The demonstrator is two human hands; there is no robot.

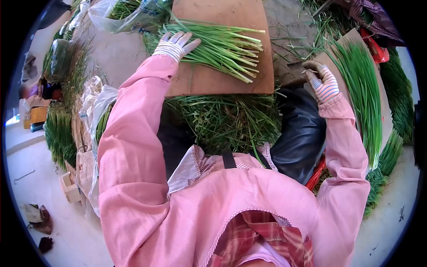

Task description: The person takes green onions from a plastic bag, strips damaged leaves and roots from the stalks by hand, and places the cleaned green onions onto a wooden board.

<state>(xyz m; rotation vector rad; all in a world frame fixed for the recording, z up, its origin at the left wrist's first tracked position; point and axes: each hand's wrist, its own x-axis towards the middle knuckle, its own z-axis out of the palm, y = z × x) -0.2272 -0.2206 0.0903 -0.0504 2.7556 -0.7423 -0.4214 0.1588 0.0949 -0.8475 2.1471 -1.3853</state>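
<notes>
My left hand [178,43], in a striped glove, lies with its fingers spread on a loose bundle of long green stalks [222,44]. The bundle rests on a brown board [195,84], pale cut ends pointing right. My right hand [318,76], gloved too, is beyond the board's right edge with its fingers curled together; what they hold, if anything, is too small to make out. Beside it, further right, a neat pile of long green leaves [360,89] lies on a sheet of cardboard [386,107].
Cut leaves [227,120] are heaped below the board, between my knees. A plastic bag with greens [129,18] sits at the top left. More bundles [60,129] stand at the far left, near another person [38,90]. A wooden box [70,188] is lower left.
</notes>
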